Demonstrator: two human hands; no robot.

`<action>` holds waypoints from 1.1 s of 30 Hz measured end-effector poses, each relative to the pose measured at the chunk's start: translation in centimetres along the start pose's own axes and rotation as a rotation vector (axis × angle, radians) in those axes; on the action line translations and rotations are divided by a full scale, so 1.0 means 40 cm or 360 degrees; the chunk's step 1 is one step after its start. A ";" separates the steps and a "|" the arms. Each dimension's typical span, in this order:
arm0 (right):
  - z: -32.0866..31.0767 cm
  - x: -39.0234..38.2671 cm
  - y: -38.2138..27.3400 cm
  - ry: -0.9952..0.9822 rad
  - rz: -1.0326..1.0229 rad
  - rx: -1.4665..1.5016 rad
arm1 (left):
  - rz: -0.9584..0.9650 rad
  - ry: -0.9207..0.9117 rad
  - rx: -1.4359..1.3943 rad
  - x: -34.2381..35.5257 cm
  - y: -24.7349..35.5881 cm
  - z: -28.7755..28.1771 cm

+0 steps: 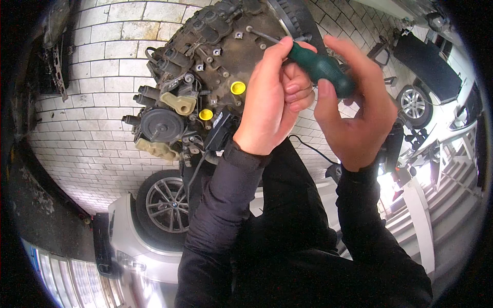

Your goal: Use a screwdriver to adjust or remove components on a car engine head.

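Left hand: we see our left hand (pixel 275 100) with its fingers curled in and its thumb and forefinger closed at the front of the handle, seemingly pinching it.
Right hand: our right hand (pixel 359 102) is half curled, thumb against the butt end and fingers bent round its far side; the hold looks loose, and we cannot tell how firm.
Screwdriver: the screwdriver (pixel 324 71) lies between our two hands, in the upper middle of the frame, its green handle in both.
Long axis: it slants from the butt at lower right to the shaft (pixel 264 34) at upper left; our left hand is nearer the shaft, our right nearer the butt.
Engine: beyond the shaft we see a grimy engine (pixel 249 59) at the upper centre; whether the tip touches it, we cannot tell.
Yellow caps: two sit left of our left hand, an upper cap (pixel 238 88) and a lower cap (pixel 205 114).
Writing: a black module (pixel 221 134) left of our left wrist bears small white print, too small for us to read; the alloy wheel (pixel 167 205) at lower left has a round hub badge.
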State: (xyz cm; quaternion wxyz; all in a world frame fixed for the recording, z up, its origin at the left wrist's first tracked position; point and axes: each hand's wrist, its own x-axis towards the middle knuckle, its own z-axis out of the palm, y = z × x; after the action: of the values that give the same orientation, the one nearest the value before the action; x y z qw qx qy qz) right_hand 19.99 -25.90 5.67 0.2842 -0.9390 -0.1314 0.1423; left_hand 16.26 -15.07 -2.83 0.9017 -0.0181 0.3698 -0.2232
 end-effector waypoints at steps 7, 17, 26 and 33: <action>0.013 -0.007 0.020 0.0204 -0.0389 0.0054 | -0.0017 0.0061 0.0065 -0.040 0.004 0.019; 0.010 -0.018 -0.017 -0.0006 -0.0201 0.0073 | 0.0041 0.0054 0.0072 -0.048 0.013 0.001; 0.032 -0.019 -0.034 0.0018 0.0022 0.0168 | -0.0033 -0.0064 -0.0134 -0.042 0.011 -0.023; 0.017 -0.026 -0.034 -0.0018 -0.0447 -0.0082 | 0.0131 0.0182 -0.0020 -0.079 -0.002 0.002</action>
State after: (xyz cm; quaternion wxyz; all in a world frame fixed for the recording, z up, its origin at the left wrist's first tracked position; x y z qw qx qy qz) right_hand 18.56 -24.81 6.11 0.2765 -0.9175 -0.2667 0.1029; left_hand 14.31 -13.83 -0.67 0.8874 0.0041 0.4224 -0.1844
